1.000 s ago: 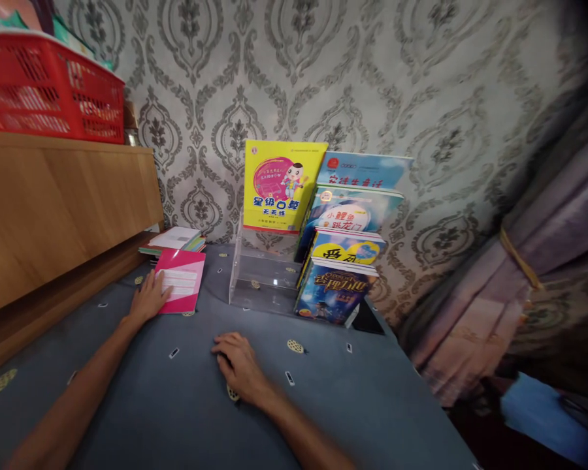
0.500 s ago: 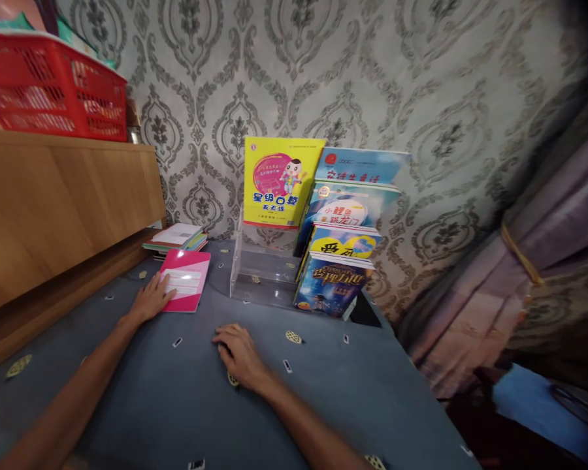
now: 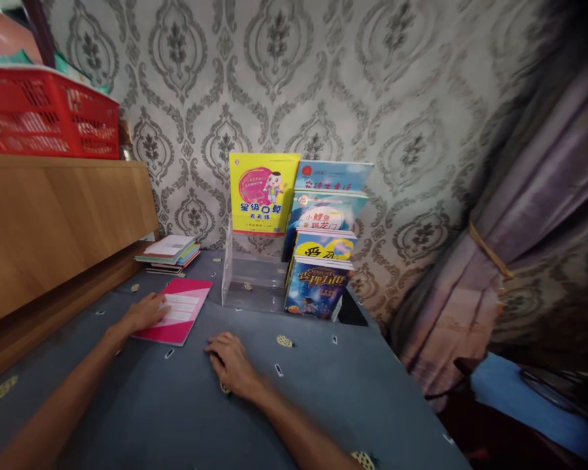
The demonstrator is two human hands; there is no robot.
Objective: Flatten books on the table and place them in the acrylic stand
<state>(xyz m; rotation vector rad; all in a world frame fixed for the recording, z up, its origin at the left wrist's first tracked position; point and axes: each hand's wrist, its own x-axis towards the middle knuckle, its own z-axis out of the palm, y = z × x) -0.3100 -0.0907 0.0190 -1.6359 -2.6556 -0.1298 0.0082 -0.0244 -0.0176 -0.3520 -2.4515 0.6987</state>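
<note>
My left hand (image 3: 144, 313) rests over the left edge of a pink and red booklet (image 3: 183, 320), its fingers lying on the cover and not wrapped round it. The booklet is flat on the table, turned slightly, with a pale label panel in its middle. My right hand (image 3: 232, 364) lies on the tablecloth to the right of the booklet, fingers loosely bent and apart, holding nothing. Behind it stands a clear stepped rack (image 3: 255, 300). A yellow workbook (image 3: 262, 192) is upright on the rack's back left.
Several books stand in tiers on the rack's right, a blue book (image 3: 316, 290) in front. A stack of books (image 3: 169, 251) lies at the back left, beside a wooden cabinet (image 3: 63, 228) bearing a red basket (image 3: 53, 114). A curtain (image 3: 470, 281) hangs at the right.
My left hand and the pink booklet have come nearer to me, and the booklet has turned clockwise. My right hand stays on the table. The view has shifted a little.
</note>
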